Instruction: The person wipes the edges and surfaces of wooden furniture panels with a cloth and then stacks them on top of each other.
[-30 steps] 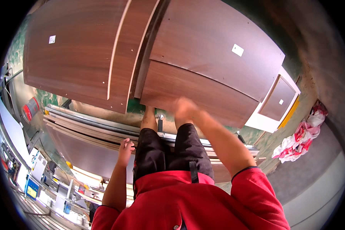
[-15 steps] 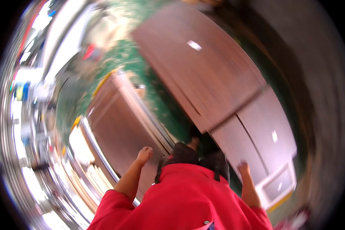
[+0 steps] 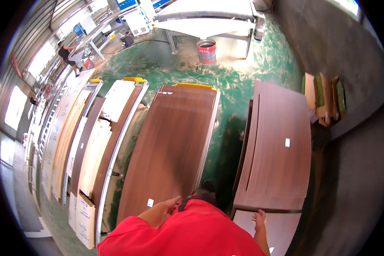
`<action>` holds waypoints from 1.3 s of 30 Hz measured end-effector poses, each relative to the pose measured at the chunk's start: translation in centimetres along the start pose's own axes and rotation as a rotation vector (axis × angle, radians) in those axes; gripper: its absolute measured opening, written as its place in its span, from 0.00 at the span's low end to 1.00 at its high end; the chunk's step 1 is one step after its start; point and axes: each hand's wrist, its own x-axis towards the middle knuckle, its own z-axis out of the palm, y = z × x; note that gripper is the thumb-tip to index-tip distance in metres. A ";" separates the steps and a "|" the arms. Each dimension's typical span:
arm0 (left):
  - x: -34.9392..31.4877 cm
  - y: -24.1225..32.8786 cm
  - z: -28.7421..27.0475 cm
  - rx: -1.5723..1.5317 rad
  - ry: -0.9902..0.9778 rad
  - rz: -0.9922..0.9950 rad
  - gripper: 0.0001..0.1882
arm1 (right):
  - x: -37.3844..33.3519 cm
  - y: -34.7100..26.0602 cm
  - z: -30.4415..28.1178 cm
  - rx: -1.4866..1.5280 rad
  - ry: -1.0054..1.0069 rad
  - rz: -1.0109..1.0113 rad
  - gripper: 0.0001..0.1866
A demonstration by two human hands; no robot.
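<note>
Brown and long, the middle board (image 3: 170, 132) lies ahead of the person and to the left, its near end running down behind the left forearm. The left grip (image 3: 172, 205) shows over the right side of that near end, close to the person's waist; its fingers are loosely bent and nothing shows in them. Whether it touches the board cannot be told. A white label (image 3: 150, 202) sits on the board, just left of this grip.

On the other side, the right grip (image 3: 259, 218) is half spread, with slightly curled fingers and nothing held. It appears over a paler brown panel (image 3: 279, 228), seemingly clear of the surface. Just beyond it lies the right-hand stack (image 3: 281, 170) of large brown boards, its top one bearing a white sticker (image 3: 287, 142).

Green floor (image 3: 230, 136) runs between the two groups. Farther off, a red bucket (image 3: 207, 53) stands before a white-topped bench (image 3: 200, 26).
</note>
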 end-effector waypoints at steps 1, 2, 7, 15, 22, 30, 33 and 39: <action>-0.6 1.4 0.2 -0.089 0.070 0.071 0.36 | 0.8 -2.0 0.3 -0.001 -0.040 0.023 0.21; -2.4 3.7 0.7 -0.176 0.138 0.148 0.36 | 2.0 -3.0 0.5 -0.049 -0.038 0.012 0.20; -7.9 11.8 1.2 -0.166 0.344 0.484 0.32 | 6.1 -6.6 3.2 -0.241 -0.093 0.085 0.17; -1.3 10.4 1.5 -0.071 0.315 0.550 0.25 | 8.8 -20.3 11.9 -0.822 -0.449 -0.101 0.15; 8.3 -1.8 4.3 -0.236 0.217 0.037 0.30 | 11.3 -33.6 24.0 -0.717 -0.401 -0.115 0.15; 5.7 13.7 11.3 -0.592 0.260 -0.024 0.38 | 27.2 -49.3 30.1 -0.822 -0.558 0.114 0.12; 8.1 21.9 14.2 -0.742 0.221 0.154 0.39 | 33.9 -55.3 33.0 -0.973 -0.560 -0.042 0.15; 4.4 39.1 13.5 -0.893 0.475 0.404 0.33 | 43.8 -69.7 35.9 -0.802 -0.637 -0.020 0.17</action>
